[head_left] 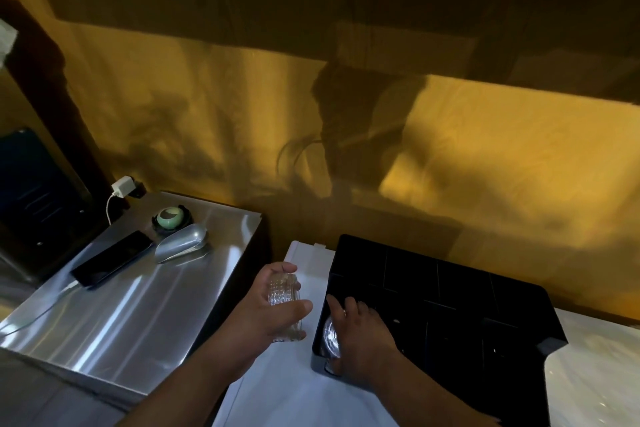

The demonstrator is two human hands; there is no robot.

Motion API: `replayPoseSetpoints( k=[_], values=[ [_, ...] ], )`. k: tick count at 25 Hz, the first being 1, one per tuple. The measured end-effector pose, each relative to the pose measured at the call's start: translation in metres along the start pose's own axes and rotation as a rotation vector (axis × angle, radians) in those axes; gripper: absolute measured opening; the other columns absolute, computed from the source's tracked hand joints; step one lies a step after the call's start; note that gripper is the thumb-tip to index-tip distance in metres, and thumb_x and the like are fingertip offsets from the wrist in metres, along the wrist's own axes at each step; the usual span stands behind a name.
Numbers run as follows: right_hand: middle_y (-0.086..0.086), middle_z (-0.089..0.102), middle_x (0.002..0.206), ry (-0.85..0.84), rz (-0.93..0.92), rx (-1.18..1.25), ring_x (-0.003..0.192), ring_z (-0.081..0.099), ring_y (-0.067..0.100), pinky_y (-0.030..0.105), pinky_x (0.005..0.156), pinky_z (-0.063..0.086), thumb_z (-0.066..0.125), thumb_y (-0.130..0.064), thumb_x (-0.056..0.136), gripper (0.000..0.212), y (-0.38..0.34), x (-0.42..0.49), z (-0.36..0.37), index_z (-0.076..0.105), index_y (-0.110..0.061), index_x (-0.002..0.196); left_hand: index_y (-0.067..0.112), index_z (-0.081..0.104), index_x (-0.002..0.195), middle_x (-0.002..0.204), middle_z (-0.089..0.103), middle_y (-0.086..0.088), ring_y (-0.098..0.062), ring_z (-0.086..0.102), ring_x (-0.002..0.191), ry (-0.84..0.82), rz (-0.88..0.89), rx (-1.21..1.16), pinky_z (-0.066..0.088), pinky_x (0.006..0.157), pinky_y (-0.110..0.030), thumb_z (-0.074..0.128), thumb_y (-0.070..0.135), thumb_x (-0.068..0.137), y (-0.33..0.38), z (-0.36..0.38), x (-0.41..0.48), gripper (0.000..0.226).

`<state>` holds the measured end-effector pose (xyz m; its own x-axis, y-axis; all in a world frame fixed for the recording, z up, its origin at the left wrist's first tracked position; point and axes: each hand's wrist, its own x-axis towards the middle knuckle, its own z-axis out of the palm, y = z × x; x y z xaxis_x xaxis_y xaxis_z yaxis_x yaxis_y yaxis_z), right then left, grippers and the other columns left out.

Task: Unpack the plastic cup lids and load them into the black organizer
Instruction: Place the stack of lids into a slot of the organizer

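Far left: a dark wooden frame (52, 87) with a dark appliance (31, 191) below it, against a yellow wall (485, 149) mottled with shadows. Plugged in at the wall's foot, a white charger (123, 185), its cable (110, 208) trailing down toward a stainless steel counter (131, 305). On that brushed top: a black phone (112, 258) lying flat, a round green object (172, 217) on a dark base near the back edge, and a metal scoop (181, 246) just beside both.

Next over, parted from the steel by a dark gap, a white surface (277, 385). Above it, the left hand (273, 308), fingers and thumb curled round a stack of clear lids (284, 302) held on its side.

Right of that, on the white surface and close to the wall, the black organizer (450, 288), divided into compartments. Reaching into its front-left compartment, the right hand (363, 333), fingers laid over the loaded lids (329, 336) seated there; cannot tell whether gripping or only pressing them.

Far right, past the organizer's corner, a pale marbled surface (595, 374).
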<state>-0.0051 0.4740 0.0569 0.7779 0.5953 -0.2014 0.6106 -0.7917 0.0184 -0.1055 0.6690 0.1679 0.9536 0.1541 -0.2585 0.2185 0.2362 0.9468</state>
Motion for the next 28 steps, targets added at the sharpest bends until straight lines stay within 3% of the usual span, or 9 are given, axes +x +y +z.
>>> replayPoseSetpoints(
  k=[6, 9, 11, 14, 16, 18, 20, 24, 28],
  values=[
    [0.014, 0.037, 0.151, 0.005, 0.072, -0.025, 0.131, 0.040, 0.038, 0.048, 0.115, 0.033, 0.065, -0.062, 0.080, 0.110, -0.010, -0.002, 0.003, 0.003, -0.023, 0.162, 0.041, 0.068, 0.115, 0.124, 0.060, -0.013, -0.034, 0.065, 0.106, 0.002, -0.003, -0.003, 0.064, 0.084, -0.060, 0.095, 0.029, 0.054, -0.002, 0.001, -0.002, 0.067],
    [0.011, 0.041, 0.148, 0.014, 0.044, 0.000, 0.132, 0.041, 0.037, 0.046, 0.113, 0.037, 0.067, -0.056, 0.083, 0.094, -0.009, -0.013, -0.010, 0.022, -0.022, 0.159, 0.042, 0.067, 0.118, 0.124, 0.060, -0.013, -0.035, 0.065, 0.109, 0.007, -0.014, 0.011, 0.065, 0.083, -0.060, 0.096, 0.030, 0.055, -0.003, 0.003, -0.003, 0.071],
    [0.005, 0.051, 0.136, 0.115, -0.032, 0.080, 0.124, 0.049, 0.031, 0.040, 0.102, 0.045, 0.062, -0.049, 0.086, 0.070, -0.005, -0.025, -0.023, 0.042, -0.023, 0.148, 0.045, 0.066, 0.117, 0.124, 0.059, -0.012, -0.037, 0.066, 0.110, 0.015, -0.012, 0.032, 0.066, 0.082, -0.057, 0.097, 0.031, 0.054, -0.004, 0.007, -0.002, 0.071],
    [-0.005, 0.064, 0.107, 0.355, -0.056, 0.364, 0.099, 0.058, 0.015, 0.029, 0.080, 0.048, 0.054, -0.036, 0.091, 0.028, -0.005, -0.043, -0.050, 0.067, -0.027, 0.114, 0.050, 0.065, 0.113, 0.122, 0.060, -0.011, -0.034, 0.069, 0.102, 0.026, 0.017, 0.105, 0.067, 0.077, -0.051, 0.094, 0.034, 0.051, -0.004, 0.019, 0.000, 0.071],
    [-0.006, 0.070, 0.092, 0.335, 0.067, 0.831, 0.084, 0.062, 0.008, 0.032, 0.074, 0.053, 0.059, -0.029, 0.093, 0.013, -0.011, -0.049, -0.078, 0.071, -0.028, 0.096, 0.053, 0.061, 0.114, 0.113, 0.064, -0.009, -0.024, 0.073, 0.087, 0.007, 0.064, 0.220, 0.066, 0.070, -0.037, 0.092, 0.035, 0.054, -0.005, 0.028, -0.001, 0.070],
    [0.000, 0.076, 0.089, 0.202, 0.125, 1.240, 0.079, 0.069, 0.008, 0.036, 0.075, 0.058, 0.062, -0.030, 0.092, 0.014, -0.013, -0.051, -0.100, 0.075, -0.025, 0.094, 0.057, 0.057, 0.115, 0.104, 0.070, -0.005, -0.015, 0.074, 0.076, -0.024, 0.120, 0.290, 0.060, 0.063, -0.025, 0.091, 0.031, 0.060, -0.006, 0.039, -0.002, 0.070],
    [0.002, 0.080, 0.096, 0.097, 0.112, 1.401, 0.085, 0.075, 0.014, 0.035, 0.076, 0.060, 0.065, -0.039, 0.086, 0.023, -0.010, -0.055, -0.112, 0.076, -0.026, 0.103, 0.060, 0.052, 0.115, 0.110, 0.069, 0.001, -0.011, 0.077, 0.083, -0.024, 0.182, 0.381, 0.060, 0.063, -0.023, 0.093, 0.030, 0.062, -0.006, 0.048, -0.002, 0.073],
    [0.005, 0.080, 0.108, -0.033, 0.072, 1.595, 0.100, 0.077, 0.021, 0.037, 0.086, 0.061, 0.081, -0.044, 0.078, 0.051, 0.001, -0.068, -0.111, 0.065, -0.024, 0.122, 0.058, 0.043, 0.123, 0.126, 0.043, 0.031, -0.004, 0.066, 0.105, 0.033, 0.340, 0.825, 0.060, 0.077, -0.020, 0.085, 0.054, 0.059, 0.001, 0.068, -0.003, 0.077],
    [0.009, 0.079, 0.111, -0.026, 0.118, 1.636, 0.106, 0.075, 0.031, 0.049, 0.091, 0.058, 0.077, -0.033, 0.083, 0.044, 0.009, -0.073, -0.106, 0.064, -0.024, 0.124, 0.035, 0.041, 0.149, 0.145, 0.041, 0.007, -0.015, 0.049, 0.127, -0.010, 0.496, 1.146, 0.049, 0.101, -0.026, 0.075, 0.052, 0.068, 0.000, 0.083, -0.004, 0.089]
  ],
)
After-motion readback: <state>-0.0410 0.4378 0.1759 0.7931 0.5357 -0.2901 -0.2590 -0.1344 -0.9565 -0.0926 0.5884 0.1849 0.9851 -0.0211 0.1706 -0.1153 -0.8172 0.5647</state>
